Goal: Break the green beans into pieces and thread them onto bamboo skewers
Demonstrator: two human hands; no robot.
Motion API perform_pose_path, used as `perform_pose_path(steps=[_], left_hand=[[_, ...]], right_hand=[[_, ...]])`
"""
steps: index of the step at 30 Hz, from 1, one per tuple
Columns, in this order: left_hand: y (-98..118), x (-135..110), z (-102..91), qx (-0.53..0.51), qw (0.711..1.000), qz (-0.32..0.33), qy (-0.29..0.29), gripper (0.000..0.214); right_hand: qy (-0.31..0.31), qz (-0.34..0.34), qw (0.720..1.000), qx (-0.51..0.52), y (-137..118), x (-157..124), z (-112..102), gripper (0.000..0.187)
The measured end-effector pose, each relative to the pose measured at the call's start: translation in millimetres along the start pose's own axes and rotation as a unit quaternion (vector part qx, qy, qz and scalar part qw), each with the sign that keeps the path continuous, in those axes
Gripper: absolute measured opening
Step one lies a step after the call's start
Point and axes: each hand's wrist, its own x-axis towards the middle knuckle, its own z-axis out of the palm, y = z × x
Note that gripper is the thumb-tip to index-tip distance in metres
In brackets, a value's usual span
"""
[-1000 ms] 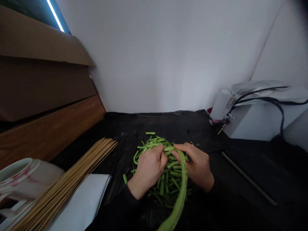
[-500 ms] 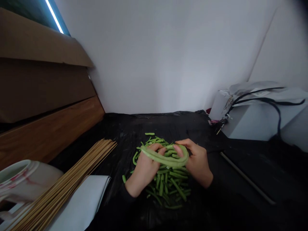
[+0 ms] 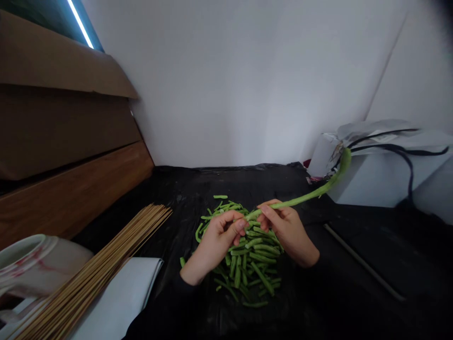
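Note:
A long green bean [image 3: 300, 199] runs up and to the right from between my two hands, its far end curving upward. My left hand [image 3: 222, 236] pinches the near end of the bean between thumb and fingers. Just to the right, my right hand [image 3: 285, 231] grips the same bean with thumb and fingertips. Beneath both hands lies a pile of short green bean pieces [image 3: 244, 269], partly hidden by them. One loose piece [image 3: 220, 197] rests beyond the pile.
Black plastic sheeting [image 3: 198, 179] covers the table. On the left are a bundle of thin sticks [image 3: 116, 255], a white mug [image 3: 60, 259] and a folded white sheet [image 3: 123, 297]. A white bag [image 3: 375, 174] stands at the right, with a dark thin slab [image 3: 399, 264] before it.
The long bean was looped between my hands; now it has sprung out straight to the upper right. My right hand has shifted its grip along it, close to my left hand.

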Motion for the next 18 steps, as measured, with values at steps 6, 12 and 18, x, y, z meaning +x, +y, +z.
perform_pose_path(steps=[6, 12, 18], left_hand=[[-0.6, -4.1, 0.4, -0.001, 0.998, 0.023, -0.059, 0.024], [7.3, -10.2, 0.8, 0.074, 0.983, 0.052, -0.159, 0.023], [10.5, -9.8, 4.4, 0.273, 0.934, 0.180, -0.142, 0.017]], right_hand=[[-0.026, 0.099, 0.980, 0.168, 4.5, -2.1, 0.9, 0.026], [-0.076, 0.153, 0.959, 0.227, -2.4, -6.1, 3.0, 0.023], [-0.150, 0.208, 0.943, 0.214, -4.7, -5.8, -4.4, 0.019]])
